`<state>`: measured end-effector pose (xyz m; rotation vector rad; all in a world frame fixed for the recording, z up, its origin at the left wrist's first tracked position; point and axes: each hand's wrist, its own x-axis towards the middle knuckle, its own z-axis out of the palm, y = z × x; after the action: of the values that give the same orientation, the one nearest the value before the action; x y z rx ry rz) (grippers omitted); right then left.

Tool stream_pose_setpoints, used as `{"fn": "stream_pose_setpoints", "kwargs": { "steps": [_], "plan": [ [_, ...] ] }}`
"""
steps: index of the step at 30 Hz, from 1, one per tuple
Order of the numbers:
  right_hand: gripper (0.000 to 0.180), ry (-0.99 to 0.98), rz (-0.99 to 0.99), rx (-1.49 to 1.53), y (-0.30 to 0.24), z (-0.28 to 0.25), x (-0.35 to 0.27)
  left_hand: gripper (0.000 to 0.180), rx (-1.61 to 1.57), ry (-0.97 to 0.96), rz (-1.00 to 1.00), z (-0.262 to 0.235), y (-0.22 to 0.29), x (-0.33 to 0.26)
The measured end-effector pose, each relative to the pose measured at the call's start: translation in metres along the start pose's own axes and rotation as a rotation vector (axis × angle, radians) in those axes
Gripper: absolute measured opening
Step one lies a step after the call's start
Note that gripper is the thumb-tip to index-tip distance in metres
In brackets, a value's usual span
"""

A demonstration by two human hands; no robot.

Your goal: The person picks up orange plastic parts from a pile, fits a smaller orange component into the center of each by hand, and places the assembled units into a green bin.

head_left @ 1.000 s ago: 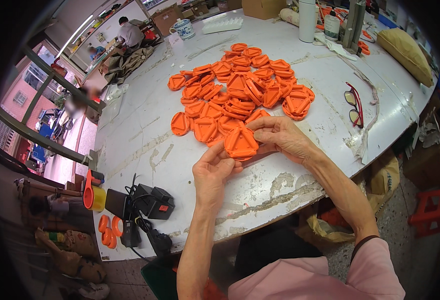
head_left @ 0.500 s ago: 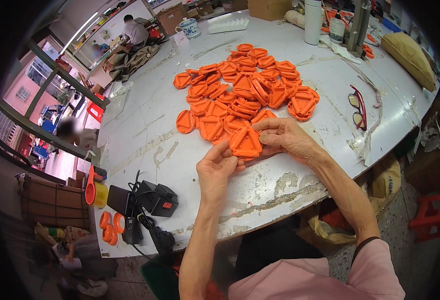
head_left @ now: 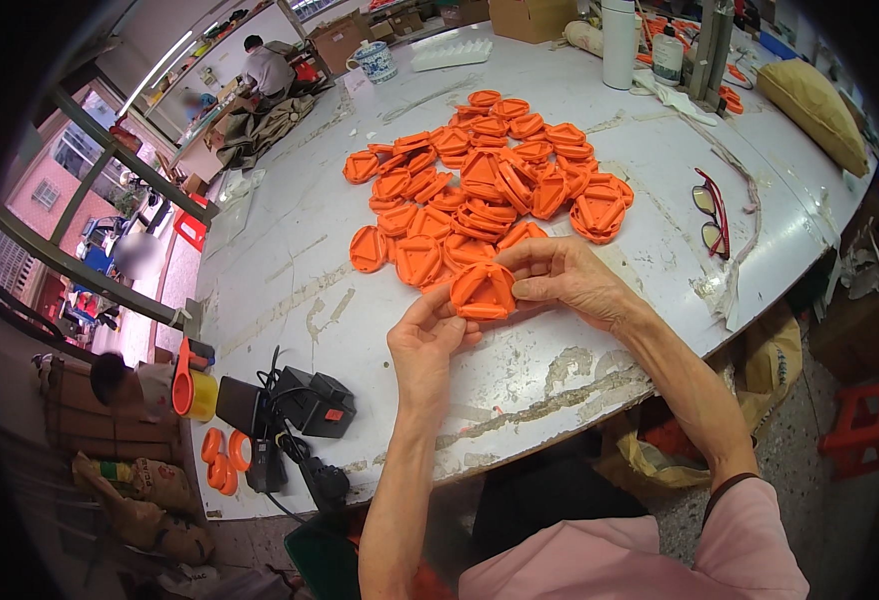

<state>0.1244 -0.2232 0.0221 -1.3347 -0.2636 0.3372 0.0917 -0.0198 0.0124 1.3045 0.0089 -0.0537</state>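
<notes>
Both hands hold one orange, rounded-triangle plastic part [head_left: 483, 290] just above the white table [head_left: 290, 260]. My left hand [head_left: 426, 345] pinches its lower left edge with thumb and fingers. My right hand [head_left: 570, 278] grips its right side, fingers curled over the top. Right behind the held part lies a spread pile of several identical orange parts [head_left: 485, 180], some stacked, some flat.
Red-framed glasses [head_left: 710, 210] lie to the right of the pile. A black power adapter with cables [head_left: 300, 405] and an orange-and-yellow tool [head_left: 192, 390] sit at the near left edge. Bottles, a cup and a tan sack [head_left: 815, 100] stand along the far side. A person works far back.
My hands with the orange part have shifted slightly to the right and the part has been turned a little between the fingers. The pile has not moved.
</notes>
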Motion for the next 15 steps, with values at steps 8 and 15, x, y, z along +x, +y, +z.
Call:
{"fn": "stream_pose_setpoints", "kwargs": {
  "steps": [8,15],
  "plan": [
    [0.033,-0.003,-0.014,0.015,-0.0028,0.0015,-0.0013,0.038,-0.007,0.004,-0.007,0.0014,0.0011,0.0003],
    [0.033,0.03,0.002,-0.041,0.0009,-0.0014,0.0002,0.041,-0.005,-0.023,-0.011,0.0006,0.0001,-0.0003]
  ]
}}
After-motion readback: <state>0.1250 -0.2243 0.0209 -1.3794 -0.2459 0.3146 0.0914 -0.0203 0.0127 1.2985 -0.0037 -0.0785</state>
